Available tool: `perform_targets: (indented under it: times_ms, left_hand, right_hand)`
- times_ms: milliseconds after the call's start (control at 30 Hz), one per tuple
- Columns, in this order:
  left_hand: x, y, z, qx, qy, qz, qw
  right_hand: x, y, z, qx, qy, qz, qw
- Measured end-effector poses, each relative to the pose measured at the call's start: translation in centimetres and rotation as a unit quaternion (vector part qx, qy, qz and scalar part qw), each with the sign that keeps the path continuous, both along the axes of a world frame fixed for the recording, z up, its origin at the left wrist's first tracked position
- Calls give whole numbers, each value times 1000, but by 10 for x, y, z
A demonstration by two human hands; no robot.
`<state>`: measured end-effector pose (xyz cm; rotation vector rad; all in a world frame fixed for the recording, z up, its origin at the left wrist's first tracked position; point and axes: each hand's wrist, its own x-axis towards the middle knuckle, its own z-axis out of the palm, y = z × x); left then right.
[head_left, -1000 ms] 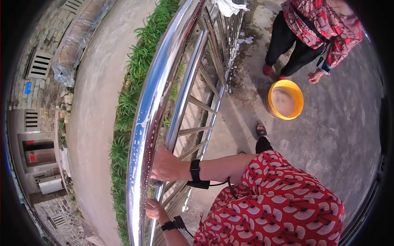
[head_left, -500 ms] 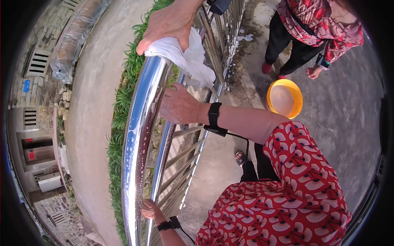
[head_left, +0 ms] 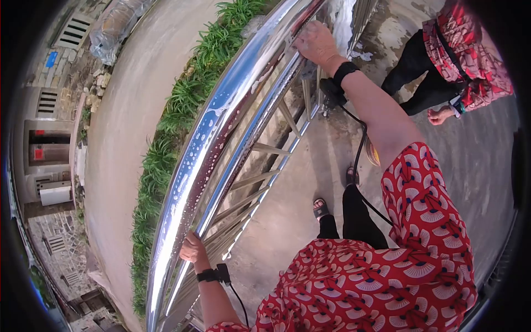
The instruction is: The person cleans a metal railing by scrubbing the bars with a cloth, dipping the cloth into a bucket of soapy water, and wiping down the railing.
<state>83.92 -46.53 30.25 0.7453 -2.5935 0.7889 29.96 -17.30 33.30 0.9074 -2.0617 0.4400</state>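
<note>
A shiny metal railing (head_left: 207, 127) curves across the view, spotted with white suds and water drops. My right hand (head_left: 318, 44) is closed against the underside of its upper part; the fingertips are hidden, and I cannot make out what they hold. White foam streaks the top rail just below that hand. Lower down, my left hand (head_left: 192, 247) is wrapped round the railing. Beyond my right hand is a bright white patch (head_left: 341, 22), either cloth or foam; I cannot tell which.
Another person in black trousers (head_left: 417, 72) stands at the upper right, one hand (head_left: 441, 115) hanging down. A sliver of a yellow bucket (head_left: 371, 152) shows behind my right arm. Green plants (head_left: 171, 119) line the railing's far side. A cable (head_left: 362, 138) hangs from my right wrist.
My right hand has moved up and right along the railing. The other person's hand with the white cloth has left the view. My view has shifted; my left hand still grips the railing.
</note>
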Motion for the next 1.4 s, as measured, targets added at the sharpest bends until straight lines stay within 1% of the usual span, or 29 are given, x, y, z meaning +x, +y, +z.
perform_targets:
  times_ms: [33, 67, 100, 133, 167, 200, 233, 267, 300, 333, 367, 400, 433, 467, 500, 533, 600, 667, 733, 767, 900, 967, 1000, 1067, 1100, 1133, 1200, 1333, 1400]
  left_hand:
    - [-1, 0, 3, 50, 0, 25, 998]
    - [-2, -3, 4, 102, 1, 47, 994]
    - [-4, -3, 3, 43, 11, -5, 999]
    - [-7, -1, 6, 31, 5, -12, 999]
    - [0, -6, -3, 161, -70, 147, 973]
    - [2, -4, -7, 96, -35, 93, 990]
    - [-5, -2, -2, 203, 27, 155, 967]
    - [-10, -4, 0, 305, 96, 211, 924]
    - [-11, -5, -4, 305, 106, 221, 920]
    - [-10, -4, -7, 272, 191, 147, 932]
    - [-5, -2, -11, 231, 273, 72, 931]
    - [-1, 1, -11, 229, 282, 83, 928]
    - [4, 6, -8, 298, 380, 33, 875]
    - [8, 12, -1, 360, 471, -20, 805]
    - [21, 24, 12, 449, 484, 7, 752]
    - [35, 34, 26, 448, 491, 11, 747]
    - [63, 49, 42, 291, 446, 19, 846]
    - [105, 63, 37, 264, 408, 67, 872]
    - [141, 77, 27, 238, 408, 88, 877]
    - [157, 85, 24, 248, 409, 113, 871]
    - [198, 108, 19, 240, 404, 175, 865]
    - [209, 114, 19, 233, 397, 198, 865]
    - [211, 115, 20, 232, 389, 219, 864]
    - [212, 118, 22, 237, 391, 230, 859]
    - [212, 118, 23, 244, 384, 227, 861]
    - [212, 119, 23, 250, 377, 223, 864]
    - [204, 115, 24, 236, 396, 203, 864]
    - [174, 100, 31, 236, 393, 199, 866]
    - [150, 80, 38, 190, 427, 151, 871]
  right_hand:
    - [6, -2, -2, 118, -39, -21, 992]
    - [23, -15, 0, 121, -40, -2, 992]
    - [50, -22, 4, 115, -61, 12, 991]
    - [78, -29, 7, 110, -81, 24, 990]
    - [106, -39, 7, 109, -105, 38, 988]
    - [134, -53, 7, 107, -127, 51, 985]
    - [159, -66, 8, 81, -129, 84, 985]
    - [189, -82, 9, 54, -126, 115, 984]
    - [218, -95, 11, 40, -146, 165, 974]
    - [247, -108, 11, 27, -167, 216, 962]
    - [273, -125, -1, -2, -158, 265, 951]
    - [300, -141, -10, -31, -150, 312, 938]
    - [329, -153, -8, -9, -171, 315, 934]
    - [358, -163, -6, 13, -192, 315, 929]
    - [384, -177, -6, 4, -196, 343, 919]
    - [409, -190, -6, -4, -201, 368, 908]
    - [455, -215, -7, 48, -224, 411, 882]
    - [505, -244, -17, 41, -236, 447, 862]
    - [552, -269, -15, 41, -224, 469, 854]
    - [578, -281, -18, 65, -285, 491, 820]
    - [651, -320, -12, 74, -241, 519, 817]
    - [673, -338, -4, 223, -317, 520, 761]
    - [683, -349, -7, 220, -313, 522, 762]
    - [689, -356, -6, 245, -374, 498, 743]
    - [679, -358, -4, 342, -337, 535, 695]
    - [707, -393, -60, 336, -227, 560, 723]
    - [690, -413, -85, 248, -163, 583, 756]
    - [572, -372, -62, 229, -166, 602, 747]
    - [511, -346, -57, 223, -146, 601, 753]
